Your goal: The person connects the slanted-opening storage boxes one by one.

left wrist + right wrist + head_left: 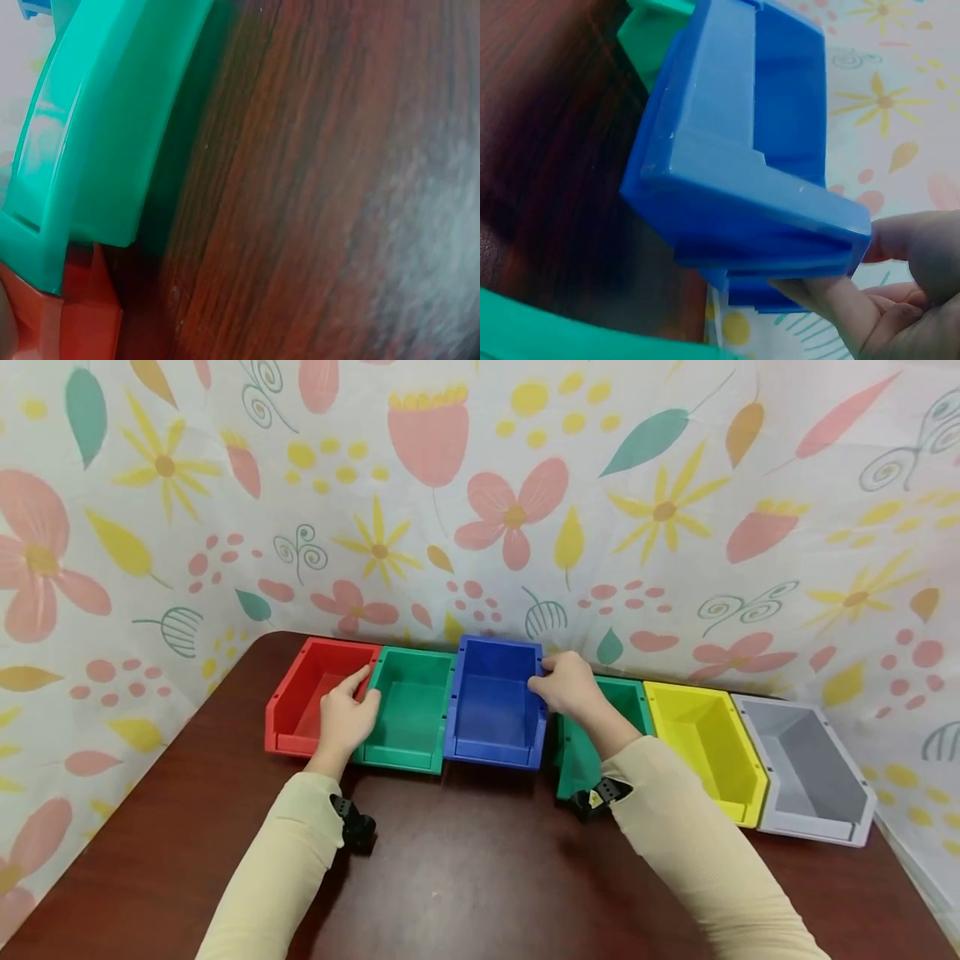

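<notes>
A blue bin (495,754) stands in the row, its top higher than the neighbouring bins. My right hand (572,685) pinches its right side wall near the back; in the right wrist view, that hand (900,300) has the thumb and fingers about the wall's rear end. To the left is a green bin (405,758), beside a red bin (292,743). My left hand (347,714) grips the green bin's left wall, where it meets the red bin, with the thumb on the green side. The left wrist view shows the green bin (112,150) but barely the hand.
Right of the blue bin, across a gap, come a second green bin (579,760), partly hidden by the right arm, a yellow bin (738,812) and a grey bin (813,828). All stand on a dark wooden table (442,877) against a flower-patterned cloth (517,435).
</notes>
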Demonstrator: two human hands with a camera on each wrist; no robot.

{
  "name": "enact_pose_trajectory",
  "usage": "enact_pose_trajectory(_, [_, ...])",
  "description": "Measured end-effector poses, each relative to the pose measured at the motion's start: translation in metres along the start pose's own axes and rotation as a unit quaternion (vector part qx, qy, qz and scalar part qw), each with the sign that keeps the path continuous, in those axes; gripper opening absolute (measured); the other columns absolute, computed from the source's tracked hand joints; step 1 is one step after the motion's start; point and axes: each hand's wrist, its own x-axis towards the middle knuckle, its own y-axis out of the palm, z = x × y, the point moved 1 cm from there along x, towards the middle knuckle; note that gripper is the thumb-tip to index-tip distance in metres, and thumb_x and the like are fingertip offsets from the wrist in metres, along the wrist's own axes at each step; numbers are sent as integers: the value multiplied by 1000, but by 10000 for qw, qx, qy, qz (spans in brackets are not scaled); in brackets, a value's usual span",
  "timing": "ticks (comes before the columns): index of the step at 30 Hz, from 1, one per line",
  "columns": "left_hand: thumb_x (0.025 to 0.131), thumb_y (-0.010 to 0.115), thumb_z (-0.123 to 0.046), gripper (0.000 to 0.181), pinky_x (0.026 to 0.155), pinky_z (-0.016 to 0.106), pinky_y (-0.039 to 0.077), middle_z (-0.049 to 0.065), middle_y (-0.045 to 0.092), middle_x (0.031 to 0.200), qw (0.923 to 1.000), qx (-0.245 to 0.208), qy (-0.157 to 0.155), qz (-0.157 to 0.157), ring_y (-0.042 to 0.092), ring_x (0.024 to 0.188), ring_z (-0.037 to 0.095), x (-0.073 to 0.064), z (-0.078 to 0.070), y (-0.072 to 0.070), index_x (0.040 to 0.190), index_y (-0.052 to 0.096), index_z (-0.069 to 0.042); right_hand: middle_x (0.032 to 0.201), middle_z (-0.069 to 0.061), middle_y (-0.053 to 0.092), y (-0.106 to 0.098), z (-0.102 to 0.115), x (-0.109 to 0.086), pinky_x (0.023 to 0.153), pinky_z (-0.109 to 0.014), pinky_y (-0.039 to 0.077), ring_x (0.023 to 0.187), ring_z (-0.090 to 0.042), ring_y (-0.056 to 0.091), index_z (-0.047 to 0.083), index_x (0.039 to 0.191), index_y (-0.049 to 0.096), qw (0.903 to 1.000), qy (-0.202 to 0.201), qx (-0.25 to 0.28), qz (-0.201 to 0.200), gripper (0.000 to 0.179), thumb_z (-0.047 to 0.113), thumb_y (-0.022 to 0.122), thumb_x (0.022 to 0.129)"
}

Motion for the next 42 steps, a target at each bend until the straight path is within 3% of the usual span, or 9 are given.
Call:
enact_pose_trajectory(1, [92, 47, -22, 47, 48, 29, 37, 4, 50, 48, 10000, -6, -1, 17, 38, 38, 20, -1, 0, 0, 138, 51, -16, 70, -10, 55, 1, -2, 0, 53, -28, 50, 51, -16, 57, 2, 77, 58, 10000, 20, 75, 5, 20, 16, 51, 89])
enact_pose_trajectory(2, [92, 47, -22, 47, 48, 29, 37, 5, 50, 49, 10000, -32, -25, 28, 38, 38, 20, -2, 1, 0, 139, 50, -16, 81, -14, 60, 1, -3, -1, 56, -29, 53, 54, -17, 59, -3, 98, 64, 9999, 33, 140, 16, 26, 18, 51, 90])
enact_pose_trajectory(5, [92, 48, -23, 47, 47, 29, 37, 5, 50, 50, 9999, -94, -61, 43, 39, 38, 20, -4, 3, 1, 139, 50, -16, 107, -23, 63, 3, -4, -3, 65, -33, 55, 66, -21, 64, -1, 135, 50, 9998, -92, -25, -167, 50, 25, 52, 92])
enact_pose_trajectory(8, [92, 49, -22, 47, 46, 28, 37, 5, 49, 49, 9999, -136, -64, 7, 39, 38, 20, -5, 4, 2, 138, 50, -16, 121, -24, 57, 7, 0, -5, 83, -44, 52, 98, -31, 62, 1, 136, 48, 9964, -425, -564, -467, 53, 32, 52, 94])
enact_pose_trajectory(12, [92, 49, -21, 46, 45, 28, 36, 3, 48, 48, 9998, -181, 35, -74, 38, 37, 18, -3, 1, 1, 137, 52, -15, 145, -19, 38, 15, 13, -5, 105, -50, 38, 132, -34, 40, 3, 142, 41, 9862, -1061, -1024, -760, 62, 39, 54, 93])
enact_pose_trajectory(18, [91, 50, -21, 46, 43, 27, 34, 2, 47, 47, 9997, -211, 41, -96, 37, 36, 18, -1, 1, 0, 137, 52, -15, 152, -10, 34, 34, 31, 0, 111, -47, 32, 140, -28, 32, 7, 142, 42, 9751, -1962, -992, -280, 61, 45, 49, 95])
enact_pose_trajectory(24, [92, 49, -21, 46, 42, 27, 34, -1, 46, 46, 9998, -193, 10, -41, 37, 36, 16, -1, 3, 1, 138, 51, -15, 157, -8, 23, 50, 42, 6, 116, -43, 23, 146, -21, 19, 7, 147, 33, 9661, -2264, -1170, 417, 63, 47, 39, 98])
enact_pose_trajectory(34, [92, 49, -21, 46, 44, 27, 35, 0, 47, 47, 9997, -245, -88, 44, 37, 36, 15, -4, 3, 3, 138, 51, -16, 156, -12, 24, 69, 42, 8, 114, -42, 27, 145, -22, 22, 4, 147, 30, 9607, -2209, -1650, 321, 60, 41, 35, 101])
enact_pose_trajectory(42, [92, 50, -21, 46, 43, 26, 33, 1, 46, 47, 9997, -219, -39, -92, 37, 37, 18, -1, 1, 1, 137, 52, -15, 156, -13, 24, 77, 42, 9, 111, -44, 33, 144, -24, 25, 3, 147, 30, 9582, -2290, -1714, 57, 56, 36, 32, 102])
